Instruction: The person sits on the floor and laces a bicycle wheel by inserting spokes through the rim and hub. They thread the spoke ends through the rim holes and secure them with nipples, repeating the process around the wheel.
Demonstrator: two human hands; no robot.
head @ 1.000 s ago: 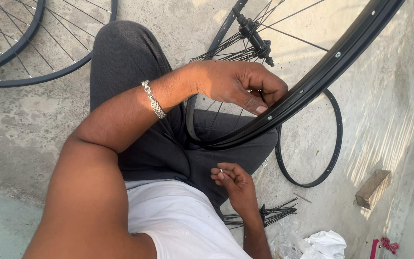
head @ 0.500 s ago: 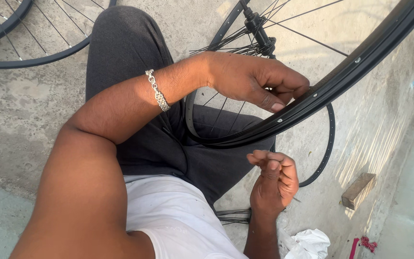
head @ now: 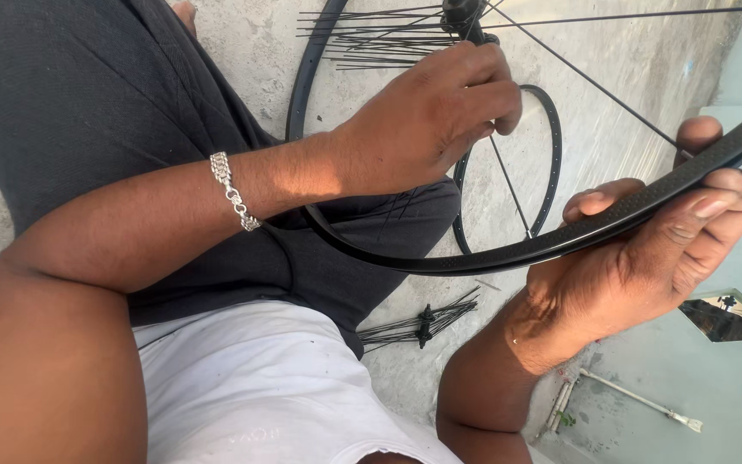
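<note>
Wheel rim (head: 491, 258), black, lies across the lap above the concrete floor (head: 611, 112). Right hand (head: 646, 258) clamps its edge; left hand (head: 431, 112) pinches a spoke (head: 508, 185). Step: lacing. Next move calls for seating that spoke in a rim hole.

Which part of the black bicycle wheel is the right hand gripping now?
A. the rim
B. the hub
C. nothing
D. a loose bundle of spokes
A: the right hand wraps around the black metal bicycle wheel rim, fingers above and thumb along its edge.
</note>
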